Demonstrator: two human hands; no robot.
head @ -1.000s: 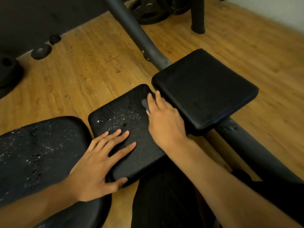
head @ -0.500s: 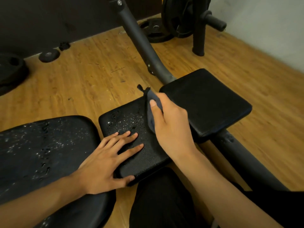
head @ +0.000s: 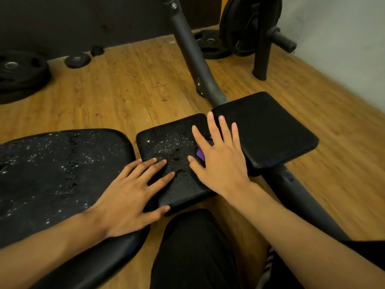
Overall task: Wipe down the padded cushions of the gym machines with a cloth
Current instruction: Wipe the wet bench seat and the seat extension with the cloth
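Pressing down with straight, spread fingers, the right hand [head: 220, 163] pins the purple cloth [head: 200, 153] to the middle cushion [head: 183, 190], at the pad's 3 o'clock edge (I can make out only a sliver of cloth beneath the palm). The left hand [head: 133, 192] lies flat and relaxed on that cushion's 7 o'clock corner, gripping nothing. Droplets [head: 166, 146] speckle this pad and the seat pad [head: 52, 174] at 9 o'clock. The far cushion [head: 264, 130] sits just beside, at 2 o'clock.

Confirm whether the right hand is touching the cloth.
Touching. The head view shows the right hand lying flat on the purple cloth, which peeks out beneath its palm on the middle cushion.
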